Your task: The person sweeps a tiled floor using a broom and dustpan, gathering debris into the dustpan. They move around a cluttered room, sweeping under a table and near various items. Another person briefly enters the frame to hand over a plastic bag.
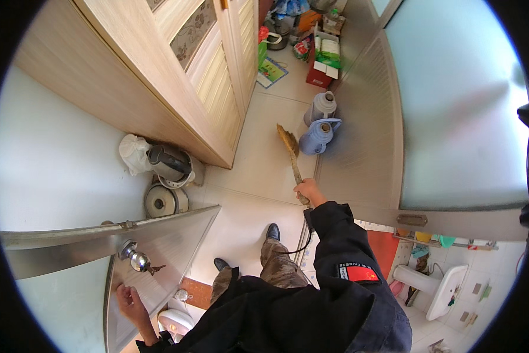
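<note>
My right hand (310, 190) grips the handle of a short straw hand broom (294, 159). The broom's worn head points away from me over the tiled floor, beside a blue thermos flask (318, 137). My left hand (132, 306) holds nothing visible, its fingers loosely bent and apart. It is close to the metal-framed door (167, 247) on the left, below a round door knob (136, 258) with keys (155, 269) in it. Whether the fingers touch the door cannot be told.
A grey thermos (324, 106) stands behind the blue one, along a frosted-glass partition (458, 132). Farther back is a red carton (321, 75) with packets. By the wooden cabinet (211, 101) sit a dark electric kettle (169, 159) and a lidded pot (162, 200). A washbasin (449, 291) is at right.
</note>
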Tool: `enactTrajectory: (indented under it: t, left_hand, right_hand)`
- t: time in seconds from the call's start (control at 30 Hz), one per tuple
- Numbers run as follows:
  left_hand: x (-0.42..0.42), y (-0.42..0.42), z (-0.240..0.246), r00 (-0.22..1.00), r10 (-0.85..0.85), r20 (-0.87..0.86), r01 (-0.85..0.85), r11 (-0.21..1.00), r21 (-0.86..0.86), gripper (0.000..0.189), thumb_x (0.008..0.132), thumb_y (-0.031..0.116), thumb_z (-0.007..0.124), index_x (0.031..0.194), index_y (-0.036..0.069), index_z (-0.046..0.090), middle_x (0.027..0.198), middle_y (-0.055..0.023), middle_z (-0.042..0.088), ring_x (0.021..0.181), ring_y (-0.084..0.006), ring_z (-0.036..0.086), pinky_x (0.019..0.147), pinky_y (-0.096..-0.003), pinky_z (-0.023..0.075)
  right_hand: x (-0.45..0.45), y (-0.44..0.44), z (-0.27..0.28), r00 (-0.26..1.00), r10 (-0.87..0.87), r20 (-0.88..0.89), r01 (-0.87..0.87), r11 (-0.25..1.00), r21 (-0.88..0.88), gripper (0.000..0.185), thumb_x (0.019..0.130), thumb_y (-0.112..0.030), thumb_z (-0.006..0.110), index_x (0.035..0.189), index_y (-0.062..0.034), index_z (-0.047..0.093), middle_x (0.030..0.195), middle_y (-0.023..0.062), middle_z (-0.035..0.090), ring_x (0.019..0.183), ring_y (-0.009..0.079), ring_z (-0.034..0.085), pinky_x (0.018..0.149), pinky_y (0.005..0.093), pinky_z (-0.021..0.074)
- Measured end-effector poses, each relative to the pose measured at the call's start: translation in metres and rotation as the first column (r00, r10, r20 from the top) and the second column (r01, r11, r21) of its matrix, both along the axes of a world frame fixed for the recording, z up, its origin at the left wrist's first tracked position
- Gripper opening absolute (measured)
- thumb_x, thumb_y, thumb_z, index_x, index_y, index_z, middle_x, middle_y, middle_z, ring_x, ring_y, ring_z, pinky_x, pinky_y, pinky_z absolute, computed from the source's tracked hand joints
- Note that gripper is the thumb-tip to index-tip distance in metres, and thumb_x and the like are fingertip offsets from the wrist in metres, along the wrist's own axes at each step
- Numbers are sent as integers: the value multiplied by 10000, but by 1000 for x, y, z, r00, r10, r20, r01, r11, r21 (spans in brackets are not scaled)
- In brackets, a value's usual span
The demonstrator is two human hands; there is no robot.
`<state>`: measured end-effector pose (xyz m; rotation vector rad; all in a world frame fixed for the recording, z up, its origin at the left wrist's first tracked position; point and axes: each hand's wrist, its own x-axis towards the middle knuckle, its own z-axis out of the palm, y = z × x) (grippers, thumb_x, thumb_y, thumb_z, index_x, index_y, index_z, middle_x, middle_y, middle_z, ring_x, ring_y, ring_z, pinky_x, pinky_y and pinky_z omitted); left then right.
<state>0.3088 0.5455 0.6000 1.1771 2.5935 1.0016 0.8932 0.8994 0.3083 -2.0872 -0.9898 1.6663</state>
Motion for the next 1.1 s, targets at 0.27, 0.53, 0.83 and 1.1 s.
enactTrajectory:
  t: [0.27, 0.53, 0.83, 1.1]
  left_hand:
    - [8, -24, -24, 993, -2, 120, 7, 999, -39, 302, 937, 56, 684, 1229, -3, 634, 1012, -109, 699, 880, -158, 668, 747, -284, 552]
    - [39, 3, 6, 850, -3, 526, 3, 1000, 1, 309, 967, 140, 654, 1216, -41, 618, 1002, -95, 685, 870, -161, 663, 774, -278, 541]
    - [100, 123, 36, 669, -24, 743, -26, 998, 56, 402, 991, 361, 621, 1119, -20, 605, 961, -110, 670, 803, -181, 651, 725, -310, 545]
    - [140, 141, 52, 618, 140, 774, -328, 940, 92, 374, 970, 343, 635, 1064, -18, 600, 779, -127, 674, 658, -201, 652, 623, -318, 540]
  right_hand:
    - [-36, -19, -1, 894, 369, 254, -381, 925, -4, 198, 763, -90, 718, 862, 78, 680, 768, 238, 689, 675, 349, 704, 620, 457, 553]
    - [-33, -120, 16, 493, 757, 428, -830, 557, -28, 256, 743, -128, 604, 903, 47, 701, 918, 304, 693, 911, 476, 679, 822, 499, 558]
    - [-42, -102, 126, 441, 891, 111, -884, 452, -122, 372, 722, -102, 675, 1070, 28, 679, 762, 213, 707, 655, 281, 733, 701, 412, 590]
    - [-87, -6, 110, 257, 899, 355, -964, 212, 159, 267, 774, -105, 607, 991, 39, 666, 941, 306, 685, 946, 492, 653, 846, 528, 532]
